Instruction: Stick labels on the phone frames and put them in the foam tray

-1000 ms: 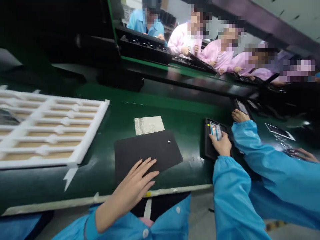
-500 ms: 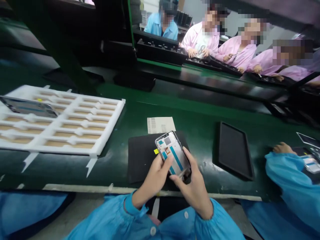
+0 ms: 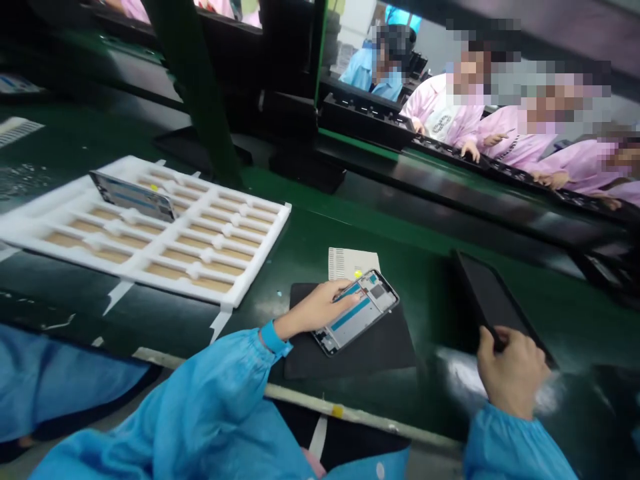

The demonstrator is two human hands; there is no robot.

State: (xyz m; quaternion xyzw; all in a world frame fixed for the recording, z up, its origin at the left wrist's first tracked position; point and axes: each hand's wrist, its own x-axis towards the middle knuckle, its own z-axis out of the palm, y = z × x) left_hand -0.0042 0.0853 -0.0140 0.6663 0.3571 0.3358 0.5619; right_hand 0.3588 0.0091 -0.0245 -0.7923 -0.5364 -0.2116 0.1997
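A phone frame (image 3: 357, 313) with blue strips on its silver inner face lies tilted over a black mat (image 3: 395, 353). My left hand (image 3: 325, 303) grips it along its upper left edge, the thumb across the inner face. Off to the right, my right hand (image 3: 513, 367) has its fingers closed on the near end of a shallow black tray (image 3: 505, 293). That tray looks tipped, its left side higher. Behind the mat is a white label sheet (image 3: 353, 263) with printed lines, partly covered by the frame, and a yellow tab shows at the frame's edge.
To the left sits a white slotted foam rack (image 3: 240, 293), with another phone frame (image 3: 133, 197) leaning up in it. A green post (image 3: 200, 87) rises behind the rack. Across the line, several people in pink and blue coats work at black trays.
My right hand has left the phone frame and moved right to the black tray, which is now tipped. My left hand keeps the frame, now turned clockwise. The view has shifted.
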